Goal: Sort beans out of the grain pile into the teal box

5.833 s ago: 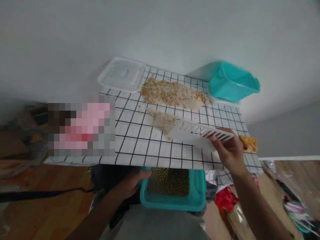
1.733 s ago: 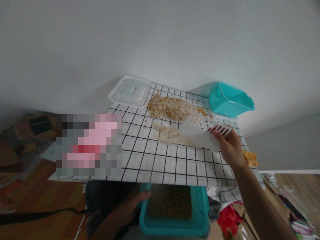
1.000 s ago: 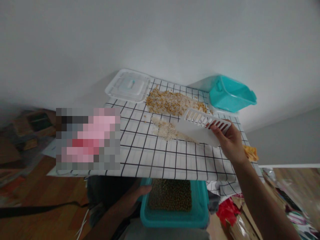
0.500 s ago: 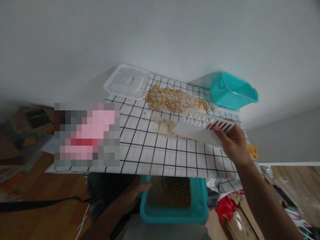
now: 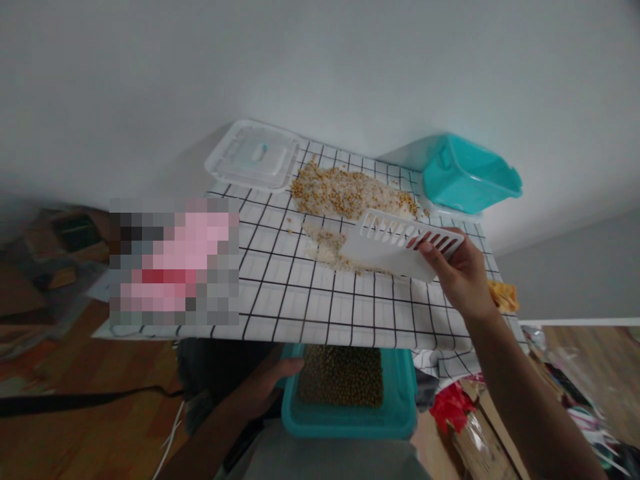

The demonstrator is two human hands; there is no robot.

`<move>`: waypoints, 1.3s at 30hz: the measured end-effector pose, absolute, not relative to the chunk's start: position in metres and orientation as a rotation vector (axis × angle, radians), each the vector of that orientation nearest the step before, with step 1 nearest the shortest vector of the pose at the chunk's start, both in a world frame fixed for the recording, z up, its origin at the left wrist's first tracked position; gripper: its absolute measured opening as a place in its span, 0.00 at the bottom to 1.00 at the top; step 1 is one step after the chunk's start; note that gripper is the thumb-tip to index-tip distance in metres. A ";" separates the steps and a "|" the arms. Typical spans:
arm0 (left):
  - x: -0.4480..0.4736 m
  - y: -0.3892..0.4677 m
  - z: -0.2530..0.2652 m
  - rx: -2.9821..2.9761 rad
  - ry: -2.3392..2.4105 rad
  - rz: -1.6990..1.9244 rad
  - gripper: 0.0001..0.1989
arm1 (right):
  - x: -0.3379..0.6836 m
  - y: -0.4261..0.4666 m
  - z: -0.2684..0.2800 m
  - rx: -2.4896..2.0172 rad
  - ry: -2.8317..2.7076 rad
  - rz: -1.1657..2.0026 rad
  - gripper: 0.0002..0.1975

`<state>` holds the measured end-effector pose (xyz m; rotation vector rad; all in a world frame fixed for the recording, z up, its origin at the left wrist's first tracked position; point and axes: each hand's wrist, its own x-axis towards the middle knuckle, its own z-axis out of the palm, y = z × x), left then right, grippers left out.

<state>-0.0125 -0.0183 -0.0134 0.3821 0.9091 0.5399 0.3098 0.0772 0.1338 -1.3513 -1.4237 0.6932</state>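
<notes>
White slotted board gripped in the right hand, at the edge of pale grain

We see the board tilted over the checked cloth, slots along its upper edge and a solid face below. Its lower edge is on the cloth or just above it; we cannot tell which. The right hand is closed on the board's right end, thumb on the near face, fingers showing through the slots from behind. At the board's left end we see a thin patch of pale grain spread on the cloth. Just beyond the board lies a longer heap of yellow kernels mixed with pale grain.

Nearer to us than the board, below the cloth's front edge, is a turquoise tub holding small brownish seeds. The left hand grips its left rim, thumb over the edge; we cannot see the other fingers.

Beyond the board to the left lies a clear lid; beyond it to the right stands an open turquoise bin. Right of the board, past the wrist, we find a crumpled yellow thing. Well left of the board, a pink shape is too pixelated for us to name.
</notes>
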 end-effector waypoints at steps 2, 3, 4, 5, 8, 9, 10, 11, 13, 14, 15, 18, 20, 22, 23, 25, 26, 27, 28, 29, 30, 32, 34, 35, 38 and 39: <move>-0.012 -0.018 -0.011 0.367 0.882 0.554 0.21 | 0.311 0.076 0.134 -1.353 -1.435 0.700 0.09; -0.012 -0.017 -0.010 0.360 0.874 0.551 0.21 | 0.313 0.075 0.134 -1.358 -1.441 0.702 0.08; -0.012 -0.017 -0.008 0.353 0.873 0.543 0.20 | 0.314 0.074 0.134 -1.363 -1.446 0.701 0.08; -0.012 -0.017 -0.007 0.350 0.869 0.535 0.19 | 0.316 0.073 0.134 -1.367 -1.448 0.696 0.08; -0.011 -0.016 -0.004 0.348 0.847 0.525 0.20 | 0.321 0.072 0.135 -1.374 -1.458 0.648 0.08; -0.012 -0.016 -0.004 0.347 0.851 0.522 0.20 | 0.322 0.072 0.136 -1.379 -1.465 0.620 0.08; -0.012 -0.016 -0.005 0.344 0.858 0.515 0.21 | 0.323 0.072 0.136 -1.383 -1.469 0.592 0.08; -0.012 -0.016 -0.006 0.340 0.870 0.509 0.21 | 0.323 0.074 0.137 -1.387 -1.467 0.567 0.08; -0.013 -0.016 -0.009 0.338 0.891 0.513 0.21 | 0.323 0.079 0.137 -1.383 -1.444 0.524 0.09; -0.013 -0.016 -0.010 0.339 0.894 0.521 0.21 | 0.323 0.082 0.136 -1.378 -1.429 0.513 0.10; -0.012 -0.017 -0.011 0.339 0.895 0.527 0.21 | 0.323 0.087 0.135 -1.373 -1.415 0.512 0.11; -0.012 -0.016 -0.013 0.336 0.917 0.520 0.20 | 0.322 0.099 0.129 -1.361 -1.393 0.540 0.12; -0.012 -0.017 -0.013 0.337 0.924 0.517 0.18 | 0.321 0.105 0.125 -1.360 -1.392 0.566 0.12; -0.012 -0.017 -0.014 0.344 0.905 0.528 0.17 | 0.319 0.108 0.123 -1.356 -1.398 0.589 0.12; -0.012 -0.017 -0.015 0.348 0.889 0.533 0.17 | 0.318 0.108 0.123 -1.353 -1.400 0.607 0.12; -0.012 -0.017 -0.016 0.353 0.866 0.536 0.16 | 0.317 0.107 0.123 -1.345 -1.401 0.647 0.12; -0.012 -0.017 -0.017 0.356 0.860 0.538 0.17 | 0.316 0.106 0.124 -1.340 -1.400 0.665 0.11; -0.012 -0.016 -0.017 0.359 0.857 0.540 0.17 | 0.315 0.105 0.124 -1.337 -1.399 0.678 0.11; -0.012 -0.016 -0.018 0.363 0.855 0.540 0.17 | 0.314 0.105 0.124 -1.335 -1.398 0.687 0.10; -0.012 -0.016 -0.018 0.368 0.853 0.542 0.17 | 0.314 0.104 0.125 -1.334 -1.399 0.695 0.10; -0.012 -0.016 -0.018 0.373 0.851 0.543 0.18 | 0.313 0.104 0.125 -1.330 -1.398 0.704 0.10; -0.012 -0.015 -0.018 0.380 0.850 0.541 0.18 | 0.312 0.103 0.125 -1.324 -1.401 0.708 0.09; -0.012 -0.014 -0.017 0.376 0.862 0.533 0.18 | 0.311 0.101 0.125 -1.327 -1.417 0.712 0.09; -0.011 -0.013 -0.015 0.375 0.869 0.526 0.19 | 0.311 0.100 0.126 -1.331 -1.427 0.716 0.09; -0.010 -0.012 -0.009 0.381 0.888 0.528 0.19 | 0.310 0.096 0.128 -1.344 -1.462 0.725 0.09; -0.009 -0.012 -0.007 0.383 0.891 0.530 0.19 | 0.310 0.094 0.129 -1.346 -1.472 0.727 0.09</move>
